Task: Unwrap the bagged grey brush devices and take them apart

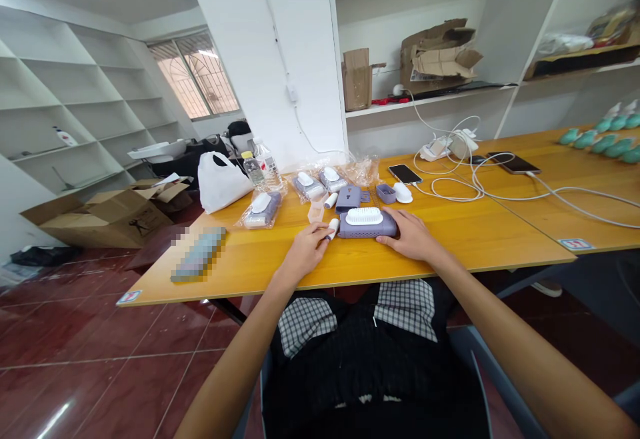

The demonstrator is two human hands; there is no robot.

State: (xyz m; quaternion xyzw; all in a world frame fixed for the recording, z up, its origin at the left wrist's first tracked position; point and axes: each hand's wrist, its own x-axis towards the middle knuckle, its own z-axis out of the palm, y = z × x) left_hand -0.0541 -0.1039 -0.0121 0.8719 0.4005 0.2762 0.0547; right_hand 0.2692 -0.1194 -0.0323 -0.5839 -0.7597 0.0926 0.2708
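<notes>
A purple-grey box-like case (367,228) lies on the table in front of me, with a white bristled brush (364,216) on its top. My right hand (409,234) is wrapped round the case's right end. At the case's left end, my left hand (309,246) pinches a small white cylindrical piece (333,227). Just behind are a purple case part (349,197), another white cylinder (331,200) and a pale translucent piece (316,211). A small purple cup (386,193) and a white oval part (403,192) lie behind my right hand.
Three plastic-wrapped purple-and-white sets (261,211) lie to the left and back. Bottles (267,166) and a white bag (223,182) stand behind. A phone (405,174), white cables (475,186) and a dark tablet-like device (514,163) lie right. Several green bottles (603,142) stand far right.
</notes>
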